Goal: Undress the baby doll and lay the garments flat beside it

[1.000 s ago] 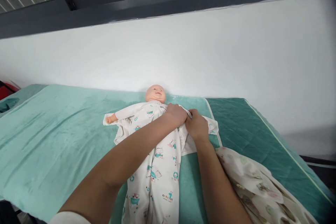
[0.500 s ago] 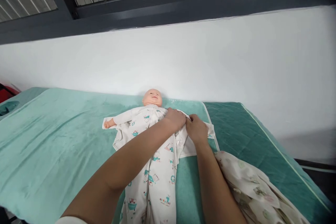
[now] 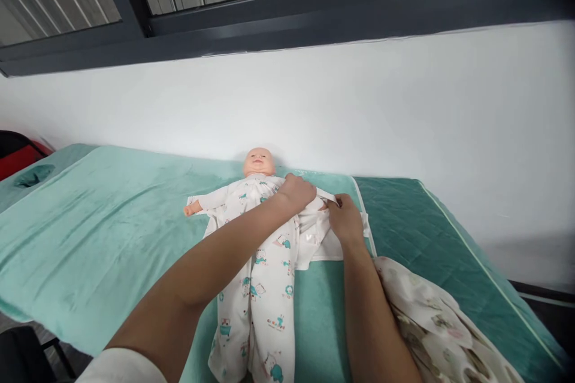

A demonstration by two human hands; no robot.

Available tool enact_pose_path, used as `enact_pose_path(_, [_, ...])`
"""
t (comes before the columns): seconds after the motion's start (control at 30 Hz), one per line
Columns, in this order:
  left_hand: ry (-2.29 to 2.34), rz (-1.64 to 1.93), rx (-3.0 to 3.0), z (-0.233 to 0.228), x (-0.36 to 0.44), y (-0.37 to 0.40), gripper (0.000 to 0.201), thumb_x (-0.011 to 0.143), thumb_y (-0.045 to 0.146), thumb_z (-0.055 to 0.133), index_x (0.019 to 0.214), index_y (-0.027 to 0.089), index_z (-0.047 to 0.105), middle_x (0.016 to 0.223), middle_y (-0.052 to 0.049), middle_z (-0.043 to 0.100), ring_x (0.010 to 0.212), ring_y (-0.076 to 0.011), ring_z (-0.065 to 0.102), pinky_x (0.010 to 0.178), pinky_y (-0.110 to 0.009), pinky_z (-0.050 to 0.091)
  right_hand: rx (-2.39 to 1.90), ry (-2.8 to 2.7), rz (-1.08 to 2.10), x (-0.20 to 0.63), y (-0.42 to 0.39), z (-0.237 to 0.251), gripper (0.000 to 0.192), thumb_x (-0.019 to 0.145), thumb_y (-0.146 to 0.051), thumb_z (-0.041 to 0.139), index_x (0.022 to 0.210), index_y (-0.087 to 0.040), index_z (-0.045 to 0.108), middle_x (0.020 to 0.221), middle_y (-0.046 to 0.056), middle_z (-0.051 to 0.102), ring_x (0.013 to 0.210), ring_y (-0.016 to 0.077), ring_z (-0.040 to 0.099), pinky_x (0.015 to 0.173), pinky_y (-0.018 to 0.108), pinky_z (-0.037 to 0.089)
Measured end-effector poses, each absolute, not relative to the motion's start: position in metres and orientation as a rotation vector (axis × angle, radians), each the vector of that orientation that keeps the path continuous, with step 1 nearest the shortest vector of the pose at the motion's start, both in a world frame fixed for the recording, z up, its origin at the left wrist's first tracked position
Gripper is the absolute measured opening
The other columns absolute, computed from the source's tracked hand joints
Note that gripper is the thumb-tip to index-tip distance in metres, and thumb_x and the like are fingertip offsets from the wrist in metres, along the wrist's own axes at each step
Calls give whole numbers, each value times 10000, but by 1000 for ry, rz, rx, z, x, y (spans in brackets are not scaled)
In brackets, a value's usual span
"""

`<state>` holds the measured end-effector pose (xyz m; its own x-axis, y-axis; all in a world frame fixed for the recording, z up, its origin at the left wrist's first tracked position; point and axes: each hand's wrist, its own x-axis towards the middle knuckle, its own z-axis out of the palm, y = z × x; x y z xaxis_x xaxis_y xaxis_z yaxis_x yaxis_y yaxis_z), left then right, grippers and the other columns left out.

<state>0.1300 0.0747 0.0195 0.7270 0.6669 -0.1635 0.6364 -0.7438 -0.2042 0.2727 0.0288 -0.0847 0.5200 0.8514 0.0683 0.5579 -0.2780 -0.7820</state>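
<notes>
doll (image 3: 258, 161) in a printed white romper (image 3: 263, 275) lies face-up on the teal mat (image 3: 112, 215), head toward the wall, legs toward the camera. left hand (image 3: 296, 191) rests flat on its chest. right hand (image 3: 345, 221), just beside, pinches the open romper flap. patterned cloth (image 3: 440, 323) bunched near the right forearm.

The doll (image 3: 258, 191) lies on the blanket (image 3: 90, 221), a cloth (image 3: 431, 317) apparently right.

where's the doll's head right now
In the head view, the doll's head lies centre frame on the green blanket, against the white wall, just beyond the left hand.
</notes>
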Motion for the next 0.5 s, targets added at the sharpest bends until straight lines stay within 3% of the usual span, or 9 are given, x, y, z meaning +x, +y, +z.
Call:
enact_pose_path(0.13, [-1080, 320, -2746, 31, 113, 79, 364, 875, 30, 536, 1223, 90, 625, 1188, -178, 698, 1122, -312, 648, 841, -415, 450, -1867, -1085, 535, 280, 30, -89, 287, 764, -408, 539, 961, -221, 632, 908, 60, 699, 798, 218, 596, 668, 302, 383])
enact_pose_path(0.3, [-1037, 305, -2709, 34, 103, 77, 368, 874, 32, 537, 1230, 106, 592, 1185, -153, 687, 1095, -282, 639, 800, -378, 419, -1642, -909, 779, 286, 30, -89, 409, 629, -414, 635, 982, -208, 666, 739, 10, 690, 595, 168, 558, 542, 270, 360])
enact_pose_path(0.5, [-1036, 283, -2691, 39, 93, 73, 364, 866, 26, 535, 1220, 100, 568, 1169, -147, 673, 1086, -286, 627, 790, -376, 411, -1450, -752, 1004, 289, 28, -86, 467, 551, -357, 735, 993, -215, 688, 736, -18, 708, 590, 164, 596, 526, 257, 418])
